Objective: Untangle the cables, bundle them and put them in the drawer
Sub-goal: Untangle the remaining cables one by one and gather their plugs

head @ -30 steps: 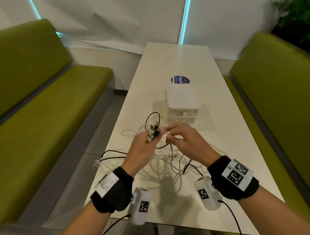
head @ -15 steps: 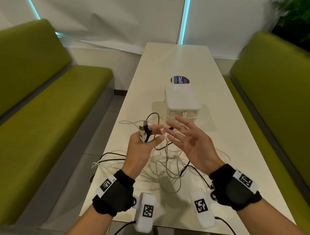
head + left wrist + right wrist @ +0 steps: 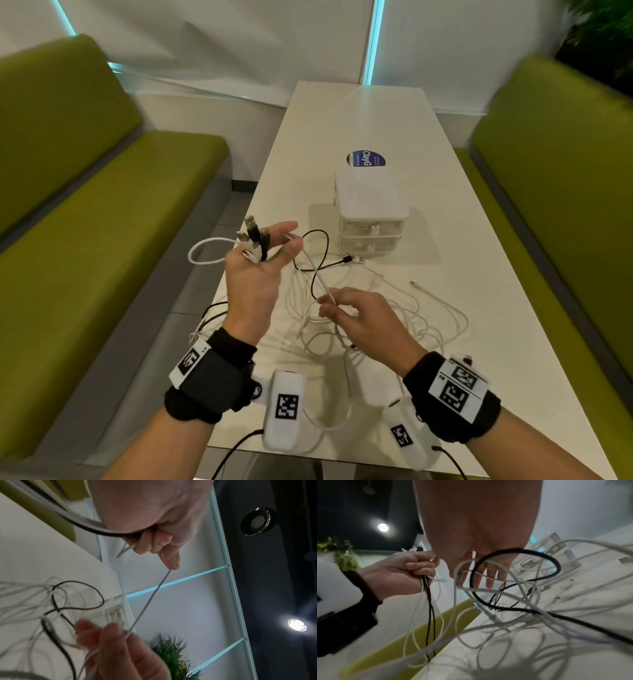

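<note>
My left hand (image 3: 270,250) is raised over the table's left edge and grips a bunch of cable ends (image 3: 253,236), black and white, with USB plugs sticking up. In the right wrist view the left hand (image 3: 406,569) has curled fingers around those cables, which hang below it. A white cable (image 3: 317,270) runs taut from it down to my right hand (image 3: 330,305), which pinches it between thumb and fingers. The tangle of white and black cables (image 3: 394,315) lies on the table beneath both hands. The white drawer unit (image 3: 370,205) stands behind, both drawers closed.
The white table (image 3: 445,377) is long and narrow, with green benches (image 3: 102,240) on both sides. A round blue sticker (image 3: 365,159) lies behind the drawer unit. Loose plugs (image 3: 352,259) rest near the drawer front. Some cables hang over the table's left edge (image 3: 209,315).
My right hand, open with spread fingers half a second ago, has dropped toward me and now pinches the white cable, pulling it taut. The left hand rose slightly, still holding the plug ends.
</note>
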The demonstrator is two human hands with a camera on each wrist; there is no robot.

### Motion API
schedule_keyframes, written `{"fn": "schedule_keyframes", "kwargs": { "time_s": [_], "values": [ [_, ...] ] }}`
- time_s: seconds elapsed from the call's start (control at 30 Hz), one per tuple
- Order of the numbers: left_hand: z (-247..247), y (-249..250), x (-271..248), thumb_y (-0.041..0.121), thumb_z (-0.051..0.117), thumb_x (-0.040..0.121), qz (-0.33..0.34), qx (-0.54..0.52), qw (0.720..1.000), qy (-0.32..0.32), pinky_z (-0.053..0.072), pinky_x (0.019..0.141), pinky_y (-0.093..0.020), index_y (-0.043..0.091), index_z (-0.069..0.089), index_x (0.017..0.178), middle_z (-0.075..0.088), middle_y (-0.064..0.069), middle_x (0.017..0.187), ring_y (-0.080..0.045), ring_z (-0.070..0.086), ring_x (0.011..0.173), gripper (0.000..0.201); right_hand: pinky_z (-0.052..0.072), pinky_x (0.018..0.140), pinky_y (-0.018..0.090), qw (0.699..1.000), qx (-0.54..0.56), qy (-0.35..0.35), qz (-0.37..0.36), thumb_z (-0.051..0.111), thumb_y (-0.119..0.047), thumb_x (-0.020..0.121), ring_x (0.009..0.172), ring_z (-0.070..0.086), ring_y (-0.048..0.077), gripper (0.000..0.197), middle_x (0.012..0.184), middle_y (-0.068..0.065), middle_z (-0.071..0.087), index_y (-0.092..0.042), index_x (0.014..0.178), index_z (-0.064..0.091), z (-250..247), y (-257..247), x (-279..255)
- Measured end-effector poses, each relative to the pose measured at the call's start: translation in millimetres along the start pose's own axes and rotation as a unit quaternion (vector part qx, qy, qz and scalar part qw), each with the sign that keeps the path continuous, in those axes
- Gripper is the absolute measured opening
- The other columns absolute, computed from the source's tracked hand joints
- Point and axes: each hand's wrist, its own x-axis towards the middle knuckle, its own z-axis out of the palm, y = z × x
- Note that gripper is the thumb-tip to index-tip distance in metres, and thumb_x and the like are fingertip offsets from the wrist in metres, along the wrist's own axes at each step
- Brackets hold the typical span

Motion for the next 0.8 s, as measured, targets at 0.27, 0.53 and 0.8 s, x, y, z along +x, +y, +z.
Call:
{"fn": "schedule_keyframes", "kwargs": {
  "time_s": [0.27,0.53,0.8],
  "values": [
    [-32,19,34,0.006,0.066,0.09,0.049,-0.059,0.989,0.128,0.036,0.052,-0.017,0.019,0.069,0.102,0.064,0.013,0.076,-0.002,0.046,0.056,0.017,0.045,0.075,0.03,0.952,-0.275,-0.134,-0.012,0.055,-0.037,0.092,0.088,0.056,0.011,0.015,0.088,-0.016,0.053,-0.026,0.089,0.065,-18,9,-2],
    [-45,-23,29,0.005,0.054,0.097,-0.006,0.339,0.941,-0.018,0.047,0.097,-0.047,0.01,0.076,0.098,0.067,0.021,0.116,-0.017,0.066,0.104,0.022,0.05,0.079,0.035,0.972,-0.225,-0.059,0.038,0.038,-0.039,0.103,0.084,0.065,0.017,0.038,0.089,-0.002,0.073,-0.017,0.093,0.068,-31,7,4],
    [-3,-33,-17,0.032,0.046,0.101,0.082,0.537,0.79,-0.285,0.049,0.075,-0.034,0.044,0.046,0.139,0.073,0.001,0.096,-0.025,0.065,0.092,0.04,0.044,0.066,0.037,0.946,-0.312,-0.077,0.036,0.031,-0.026,0.098,0.077,0.057,0.031,0.023,0.079,0.006,0.06,-0.019,0.1,0.052,-27,5,8]
  ]
}}
